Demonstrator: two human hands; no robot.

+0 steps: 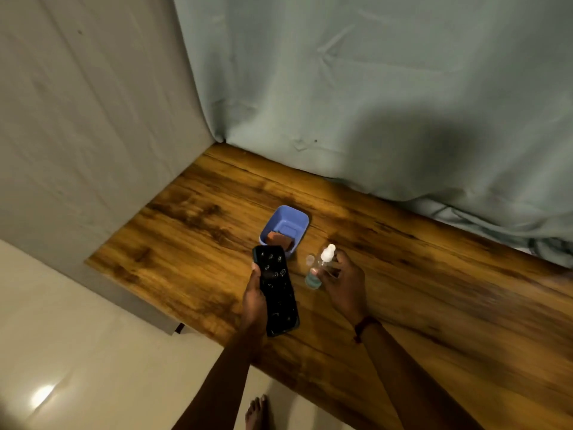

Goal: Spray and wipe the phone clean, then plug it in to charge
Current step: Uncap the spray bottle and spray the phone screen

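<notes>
The hands are working as a pair over the wooden tabletop (pixel 434 274), and the risk I'm seeing is in aim and grip. The spray bottle (pixel 319 268) is leaning, its white nozzle not squarely facing the phone (pixel 276 293), so a squirt could be wetting the wood or flooding the phone's ports before charging. The left hand (pixel 255 301) is curling around the phone's left edge from beneath, holding it patterned face up just in front of the blue tray (pixel 297 217), where a brown pad (pixel 279 238) is lying. The right hand (pixel 344 283) is gripping the bottle loosely, fingers half curled around its clear body, so it might be slipping.
</notes>
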